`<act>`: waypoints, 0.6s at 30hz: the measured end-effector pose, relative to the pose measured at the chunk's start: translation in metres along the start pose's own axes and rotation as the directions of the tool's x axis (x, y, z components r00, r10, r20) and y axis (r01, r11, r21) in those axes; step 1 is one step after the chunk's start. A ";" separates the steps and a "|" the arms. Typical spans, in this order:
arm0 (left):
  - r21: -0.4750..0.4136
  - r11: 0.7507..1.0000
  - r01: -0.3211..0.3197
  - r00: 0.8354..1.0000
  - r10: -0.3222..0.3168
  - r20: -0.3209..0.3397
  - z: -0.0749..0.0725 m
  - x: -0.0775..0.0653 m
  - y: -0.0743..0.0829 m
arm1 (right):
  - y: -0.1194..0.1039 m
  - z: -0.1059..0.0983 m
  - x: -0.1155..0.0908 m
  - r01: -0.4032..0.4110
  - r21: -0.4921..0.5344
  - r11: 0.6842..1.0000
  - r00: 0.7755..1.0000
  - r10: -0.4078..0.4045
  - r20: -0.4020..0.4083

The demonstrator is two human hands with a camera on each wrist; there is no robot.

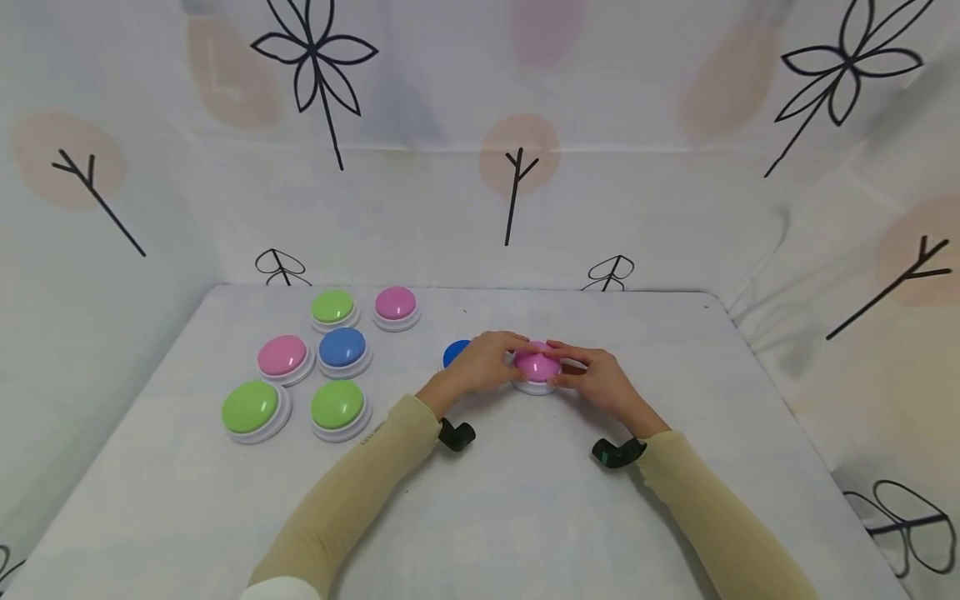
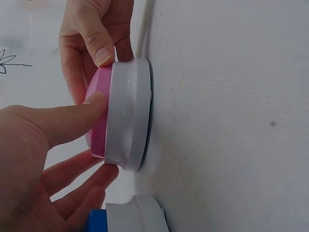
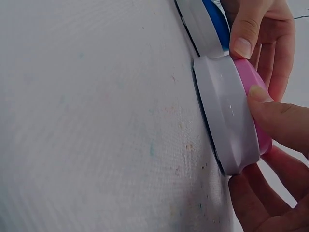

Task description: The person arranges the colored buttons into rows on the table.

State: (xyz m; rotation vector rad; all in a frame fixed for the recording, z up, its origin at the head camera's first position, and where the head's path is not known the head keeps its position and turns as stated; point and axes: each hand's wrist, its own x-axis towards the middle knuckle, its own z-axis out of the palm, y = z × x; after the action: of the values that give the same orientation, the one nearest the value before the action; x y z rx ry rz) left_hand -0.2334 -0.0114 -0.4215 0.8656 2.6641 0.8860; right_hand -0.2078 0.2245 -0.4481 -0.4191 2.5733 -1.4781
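Your left hand [image 1: 482, 364] and right hand [image 1: 600, 382] both grasp the pink button [image 1: 537, 367], thumbs pressing its dome and fingers curled round the sides. It is on the table [image 1: 540, 508], nearer the right edge than the left, towards the far edge. Its base seems to sit flat, though the dark line beneath makes that hard to be sure of.

Just beside it, partly behind your left hand, is the blue button [image 1: 454, 351]. You have a black camera [image 1: 618, 452] on each wrist, at the ends of your tan sleeves [image 1: 375, 475].

Towards the table's far left corner, six more buttons stand in three rows of two: green [image 1: 332, 306] and pink [image 1: 395, 303] by the far edge, pink [image 1: 282, 356] and blue [image 1: 342, 347] next, then two green [image 1: 251, 407], one nearest the left edge. Beyond the far edge hangs a white sheet [image 1: 420, 208] with plant drawings.
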 end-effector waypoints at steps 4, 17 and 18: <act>-0.017 1.000 0.010 1.000 -0.010 0.005 -0.001 -0.001 -0.003 | -0.001 0.002 0.001 -0.016 -0.010 1.000 1.000 0.016 0.001; -0.080 0.995 0.058 0.996 -0.063 -0.060 -0.017 -0.011 -0.016 | -0.004 0.000 0.000 -0.010 -0.022 1.000 0.999 0.010 -0.030; -0.089 0.995 0.054 0.996 -0.061 -0.069 -0.018 -0.012 -0.017 | -0.005 0.000 0.001 -0.007 -0.020 1.000 0.999 0.006 -0.036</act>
State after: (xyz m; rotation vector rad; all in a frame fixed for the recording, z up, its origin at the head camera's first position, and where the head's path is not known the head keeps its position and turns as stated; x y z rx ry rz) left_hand -0.2385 -0.0384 -0.4172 0.7470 2.6731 1.0297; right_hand -0.2076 0.2222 -0.4436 -0.3901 2.6167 -1.4720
